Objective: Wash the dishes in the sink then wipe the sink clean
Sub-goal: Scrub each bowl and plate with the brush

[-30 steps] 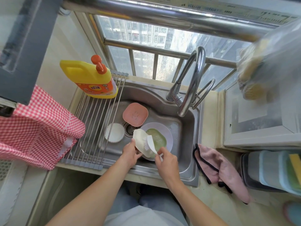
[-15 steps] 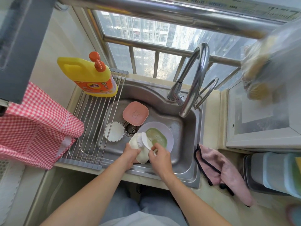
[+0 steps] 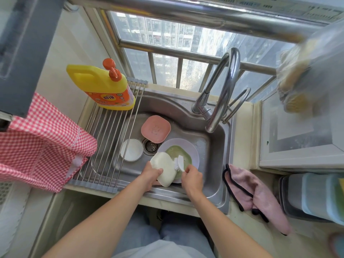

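Note:
My left hand (image 3: 151, 176) grips a cream square dish (image 3: 164, 168), tilted over the near side of the steel sink (image 3: 216, 146). My right hand (image 3: 192, 178) holds a white dish brush (image 3: 180, 162), its bristles against the cream dish's right edge. Beneath them lies a pale round plate (image 3: 193, 151) with a green plate (image 3: 176, 150) in it. A pink square dish (image 3: 156, 129) sits at the back of the basin. A small white bowl (image 3: 131, 149) rests left of the drain (image 3: 151, 146).
A roll-up rack (image 3: 109, 138) covers the sink's left part, with a yellow detergent bottle (image 3: 104, 88) on its far end. The tap (image 3: 221, 94) arches over the right side. A pink cloth (image 3: 255, 196) lies on the counter to the right; a red checked cloth (image 3: 41, 140) hangs left.
The brush has shifted from the face of the cream dish to its right edge. The dish has turned a little in my left hand.

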### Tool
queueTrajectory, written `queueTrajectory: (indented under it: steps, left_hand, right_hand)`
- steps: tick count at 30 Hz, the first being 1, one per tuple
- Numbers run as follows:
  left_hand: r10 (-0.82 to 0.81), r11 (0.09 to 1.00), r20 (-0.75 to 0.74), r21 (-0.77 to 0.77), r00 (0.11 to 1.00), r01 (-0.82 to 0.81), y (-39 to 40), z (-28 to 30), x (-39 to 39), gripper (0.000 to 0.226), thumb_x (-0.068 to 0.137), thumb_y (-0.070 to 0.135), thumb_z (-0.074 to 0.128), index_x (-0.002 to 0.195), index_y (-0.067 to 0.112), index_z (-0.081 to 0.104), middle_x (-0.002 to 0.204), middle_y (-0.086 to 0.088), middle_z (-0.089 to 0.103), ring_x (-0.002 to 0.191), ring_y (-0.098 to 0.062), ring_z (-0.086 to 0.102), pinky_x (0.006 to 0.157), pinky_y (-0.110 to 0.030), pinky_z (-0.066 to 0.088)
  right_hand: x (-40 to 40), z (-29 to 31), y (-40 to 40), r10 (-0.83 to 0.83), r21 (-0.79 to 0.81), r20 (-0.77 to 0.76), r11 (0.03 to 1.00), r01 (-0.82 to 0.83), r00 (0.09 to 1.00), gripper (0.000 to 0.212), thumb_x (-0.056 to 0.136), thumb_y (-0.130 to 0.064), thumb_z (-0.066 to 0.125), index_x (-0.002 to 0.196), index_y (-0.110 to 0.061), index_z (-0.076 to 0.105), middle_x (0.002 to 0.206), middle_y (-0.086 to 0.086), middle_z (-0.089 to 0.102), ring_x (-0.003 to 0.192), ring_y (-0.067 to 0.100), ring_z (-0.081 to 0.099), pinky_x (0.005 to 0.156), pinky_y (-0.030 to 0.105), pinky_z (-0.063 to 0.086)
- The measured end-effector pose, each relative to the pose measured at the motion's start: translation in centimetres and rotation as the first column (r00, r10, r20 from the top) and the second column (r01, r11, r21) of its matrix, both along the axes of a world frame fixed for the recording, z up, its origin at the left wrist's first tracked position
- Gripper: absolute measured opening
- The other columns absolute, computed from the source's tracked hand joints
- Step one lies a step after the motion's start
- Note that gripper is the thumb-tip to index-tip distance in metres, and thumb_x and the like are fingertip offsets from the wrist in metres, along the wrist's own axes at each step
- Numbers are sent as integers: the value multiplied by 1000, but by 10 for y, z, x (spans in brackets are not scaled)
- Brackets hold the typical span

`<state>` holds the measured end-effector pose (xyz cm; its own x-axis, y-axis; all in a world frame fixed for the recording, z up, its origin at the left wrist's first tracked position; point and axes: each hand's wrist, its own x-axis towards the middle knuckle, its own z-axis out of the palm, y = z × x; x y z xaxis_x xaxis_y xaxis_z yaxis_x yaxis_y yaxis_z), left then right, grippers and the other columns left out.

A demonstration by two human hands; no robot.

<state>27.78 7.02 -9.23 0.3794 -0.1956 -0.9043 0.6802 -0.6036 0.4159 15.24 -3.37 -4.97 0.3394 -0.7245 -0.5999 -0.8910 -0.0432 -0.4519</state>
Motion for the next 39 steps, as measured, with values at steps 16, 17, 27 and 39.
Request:
queueTrajectory:
  steps: [16,17,27,39]
  left_hand:
    - [425,897,-13,-130,905,-423,-2,14,18,36,99,22,63,134,18,56,115,-8,66,105,-34,66,70,-40,58]
    - [426,898,-5,-123,905,-423,-2,15,20,37,99,23,63,135,17,55,118,-8,65,104,-34,66,71,-40,58]
    - [594,799,3,-109,804,-591,-9,17,24,45,103,28,56,138,2,46,126,-16,61,104,-32,64,81,-43,56]
    - [727,678,-32,-127,686,-724,-16,19,33,38,104,21,55,128,-7,45,119,-24,59,100,-37,65,80,-48,60]
  right_hand:
    - [-16,13,-11,225,50,304,967,-252,926,8,90,-28,62,83,-29,62,61,-6,56,54,7,44,53,21,37]
    - [-17,12,-13,233,31,291,967,-253,928,8,91,-28,62,83,-29,61,60,-5,55,53,7,43,52,22,36]
    - [-16,13,-18,227,-63,291,974,-218,929,8,92,-26,61,84,-29,59,58,-6,49,48,11,38,50,25,32]
    - [-13,13,-8,62,-87,283,995,-39,957,11,93,-23,58,82,-24,57,55,-6,47,48,10,40,52,28,36]
